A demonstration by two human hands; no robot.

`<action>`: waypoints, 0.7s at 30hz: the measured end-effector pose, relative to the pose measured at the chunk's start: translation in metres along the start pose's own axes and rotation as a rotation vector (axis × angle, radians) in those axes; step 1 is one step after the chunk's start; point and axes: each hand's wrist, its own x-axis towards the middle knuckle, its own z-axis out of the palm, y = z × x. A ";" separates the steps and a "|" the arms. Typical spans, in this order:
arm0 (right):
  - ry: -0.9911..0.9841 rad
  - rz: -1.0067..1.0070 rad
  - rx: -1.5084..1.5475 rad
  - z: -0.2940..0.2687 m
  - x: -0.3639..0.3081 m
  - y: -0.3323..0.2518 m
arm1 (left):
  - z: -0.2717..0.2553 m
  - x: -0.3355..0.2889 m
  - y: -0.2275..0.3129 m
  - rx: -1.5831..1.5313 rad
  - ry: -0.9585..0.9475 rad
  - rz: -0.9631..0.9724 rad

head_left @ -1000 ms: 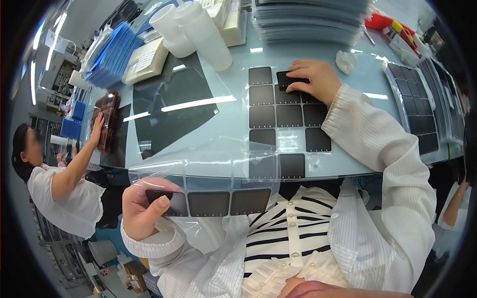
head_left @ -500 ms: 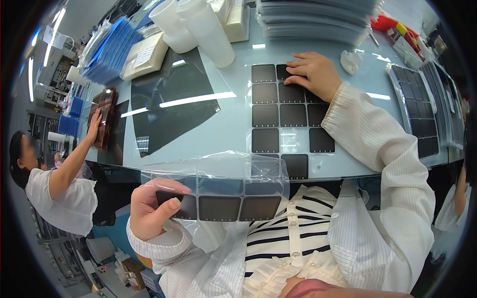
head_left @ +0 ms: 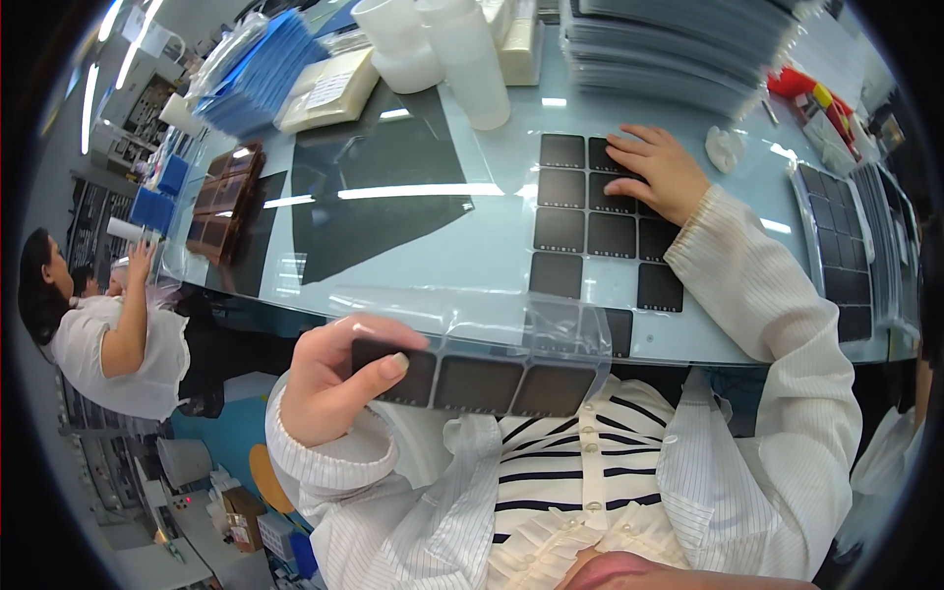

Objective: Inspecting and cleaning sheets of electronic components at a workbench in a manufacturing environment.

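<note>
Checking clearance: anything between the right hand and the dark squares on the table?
Nothing visible: the right hand is right over part of the dark squares. The crumpled white piece sits to its right, clear of it. Whether film covers the squares, I can't tell.

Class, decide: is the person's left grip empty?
No, the left grip pinches a clear plastic sheet holding dark square panels.

L hand pinches clr sheet, R hand over dk squares.

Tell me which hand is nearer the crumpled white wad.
Right. The right hand is just left of the crumpled white wad; the left hand is much farther off, toward the lower left.
</note>
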 end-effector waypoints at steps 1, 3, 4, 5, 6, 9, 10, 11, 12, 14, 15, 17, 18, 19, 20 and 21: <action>0.008 0.088 0.179 -0.004 -0.002 -0.003 | 0.002 0.001 0.001 0.006 0.008 0.007; 0.007 0.139 0.497 -0.028 0.007 -0.023 | 0.005 0.003 0.002 0.009 0.019 0.020; -0.007 0.111 0.632 -0.057 0.019 -0.045 | 0.007 0.002 0.004 0.001 0.019 0.000; -0.058 0.093 0.830 -0.079 0.023 -0.065 | 0.009 0.005 0.005 -0.005 0.020 -0.004; -0.109 0.074 1.035 -0.093 0.026 -0.086 | 0.010 0.007 0.006 -0.007 -0.007 0.009; -0.165 -0.085 0.971 -0.106 0.021 -0.135 | 0.016 0.013 0.011 -0.019 -0.069 0.044; -0.265 -0.002 1.045 -0.106 0.018 -0.144 | 0.019 0.015 0.012 -0.034 -0.075 0.062; -0.370 0.076 1.121 -0.107 0.017 -0.148 | 0.020 0.016 0.011 -0.049 -0.073 0.079; -0.407 0.135 1.249 -0.109 0.017 -0.148 | 0.019 0.018 0.011 -0.046 -0.075 0.082; -0.347 0.188 1.346 -0.106 0.015 -0.140 | 0.018 0.016 0.008 -0.278 -0.173 0.050; -0.291 0.242 1.446 -0.106 0.016 -0.137 | 0.013 0.014 0.004 -0.276 -0.163 0.049; -0.305 0.346 1.558 -0.108 0.020 -0.135 | -0.001 0.014 -0.004 -0.147 -0.362 0.125; -0.290 0.343 1.562 -0.107 0.021 -0.134 | 0.003 0.013 -0.002 -0.137 -0.292 0.083; -0.275 0.338 1.565 -0.106 0.023 -0.134 | 0.002 0.015 -0.005 -0.138 -0.292 0.083; -0.272 0.347 1.592 -0.104 0.025 -0.132 | 0.000 0.019 -0.012 -0.013 -0.293 0.148; -0.274 0.342 1.587 -0.100 0.027 -0.132 | -0.001 0.022 -0.015 0.113 -0.293 0.212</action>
